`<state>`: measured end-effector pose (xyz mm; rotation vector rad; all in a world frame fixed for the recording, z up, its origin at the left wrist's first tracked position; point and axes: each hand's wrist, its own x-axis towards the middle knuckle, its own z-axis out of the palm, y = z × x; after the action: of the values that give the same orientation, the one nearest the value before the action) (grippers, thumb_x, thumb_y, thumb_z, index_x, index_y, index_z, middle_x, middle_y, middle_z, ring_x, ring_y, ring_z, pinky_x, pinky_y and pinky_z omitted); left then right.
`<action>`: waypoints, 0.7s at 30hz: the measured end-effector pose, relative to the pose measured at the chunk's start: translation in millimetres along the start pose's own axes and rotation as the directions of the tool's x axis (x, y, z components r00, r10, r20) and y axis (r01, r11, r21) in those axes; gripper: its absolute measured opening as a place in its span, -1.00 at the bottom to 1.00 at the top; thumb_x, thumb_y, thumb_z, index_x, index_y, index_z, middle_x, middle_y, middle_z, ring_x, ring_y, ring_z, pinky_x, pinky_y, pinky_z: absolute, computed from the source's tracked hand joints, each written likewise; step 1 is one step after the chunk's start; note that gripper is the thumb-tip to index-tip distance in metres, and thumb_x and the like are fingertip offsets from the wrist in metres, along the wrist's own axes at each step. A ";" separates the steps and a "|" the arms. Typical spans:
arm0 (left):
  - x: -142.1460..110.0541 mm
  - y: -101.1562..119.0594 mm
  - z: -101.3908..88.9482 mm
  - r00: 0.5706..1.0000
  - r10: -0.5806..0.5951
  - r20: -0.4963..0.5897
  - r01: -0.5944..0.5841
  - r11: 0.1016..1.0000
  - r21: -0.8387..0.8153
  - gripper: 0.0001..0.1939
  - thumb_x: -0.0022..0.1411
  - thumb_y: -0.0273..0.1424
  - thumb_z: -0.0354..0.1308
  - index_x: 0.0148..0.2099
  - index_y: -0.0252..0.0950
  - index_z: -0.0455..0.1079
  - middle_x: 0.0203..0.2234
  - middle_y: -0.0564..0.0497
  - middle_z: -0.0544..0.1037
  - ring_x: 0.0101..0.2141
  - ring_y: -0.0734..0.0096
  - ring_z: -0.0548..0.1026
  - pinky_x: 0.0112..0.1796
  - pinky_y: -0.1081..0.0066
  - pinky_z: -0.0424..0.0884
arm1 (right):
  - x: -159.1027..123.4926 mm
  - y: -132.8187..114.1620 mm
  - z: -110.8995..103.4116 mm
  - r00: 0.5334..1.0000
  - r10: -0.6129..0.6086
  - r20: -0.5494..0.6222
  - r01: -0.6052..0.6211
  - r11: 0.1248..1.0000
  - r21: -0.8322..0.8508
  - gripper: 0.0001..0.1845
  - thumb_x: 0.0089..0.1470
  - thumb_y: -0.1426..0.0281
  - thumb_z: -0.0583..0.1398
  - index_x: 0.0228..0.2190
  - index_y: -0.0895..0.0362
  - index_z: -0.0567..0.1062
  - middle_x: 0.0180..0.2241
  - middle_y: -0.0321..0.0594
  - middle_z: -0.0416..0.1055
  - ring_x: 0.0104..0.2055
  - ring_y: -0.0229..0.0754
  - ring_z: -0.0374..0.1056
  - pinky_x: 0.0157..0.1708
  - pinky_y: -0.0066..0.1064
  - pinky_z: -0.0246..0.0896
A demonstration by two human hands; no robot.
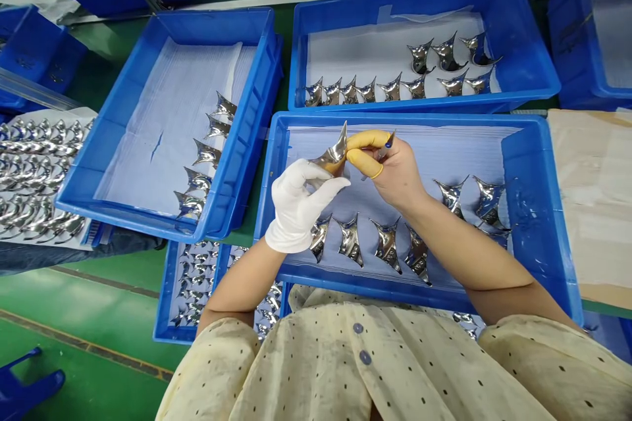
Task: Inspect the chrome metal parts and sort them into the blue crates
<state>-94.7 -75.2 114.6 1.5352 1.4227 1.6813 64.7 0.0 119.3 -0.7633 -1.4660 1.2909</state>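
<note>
My left hand (pixel 299 200), in a white glove, is closed on a shiny chrome horn-shaped part (pixel 333 152) held above the near blue tray (pixel 528 164). My right hand (pixel 390 168) wears yellow finger cots on thumb and forefinger. It pinches a thin pen-like tool (pixel 382 151) with a dark blue tip, and its fingertips touch the same part. Below the hands, several more chrome parts (pixel 368 243) lie in a row on white paper in that tray.
A left blue tray (pixel 123 99) holds a column of parts along its right side. A far blue tray (pixel 523 46) holds two rows. More parts lie on a sheet at far left (pixel 34 177) and in a low bin (pixel 197 283).
</note>
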 end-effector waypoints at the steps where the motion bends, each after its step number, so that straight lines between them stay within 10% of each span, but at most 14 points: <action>1: -0.4 -0.8 0.2 1.000 -0.024 -0.001 0.024 1.000 -0.013 -0.73 0.17 -0.16 0.48 -0.36 -0.15 0.50 -0.50 0.11 0.52 -0.47 0.42 0.46 -0.34 0.31 0.43 | -0.1 0.9 0.1 1.000 -0.004 -0.001 0.004 1.000 -0.004 -0.56 0.10 -0.03 0.41 -0.30 0.10 0.60 -0.29 -0.23 0.59 -0.36 -0.29 0.43 -0.40 -0.44 0.38; 11: 7.9 -2.9 0.3 0.997 -0.076 0.020 0.078 0.983 -0.167 -0.76 0.29 -0.12 0.39 -0.17 -0.16 0.56 -0.67 0.23 0.45 -0.72 0.60 0.29 -0.57 0.42 0.31 | -4.3 2.6 -2.9 0.985 -0.168 -0.035 0.167 0.986 -0.021 -0.65 0.02 0.07 0.49 -0.33 0.06 0.63 -0.35 -0.32 0.53 -0.57 -0.43 -0.04 -0.56 -0.44 0.01; 21: 11.3 -6.0 -1.7 0.997 -0.071 -0.018 0.069 0.990 -0.121 -0.77 0.33 -0.11 0.33 -0.18 -0.15 0.60 -0.51 0.12 0.56 -0.64 0.58 0.39 -0.57 0.45 0.34 | -3.7 -0.9 0.1 0.950 -0.314 0.000 0.312 0.944 -0.111 -0.75 0.04 0.14 0.48 -0.37 0.00 0.63 -0.36 -0.27 0.58 -0.30 -0.19 0.46 -0.36 -0.32 0.31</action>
<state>-101.2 -64.1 114.6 1.3901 1.3443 1.7142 65.9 -3.6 119.1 -0.5809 -1.5813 0.9668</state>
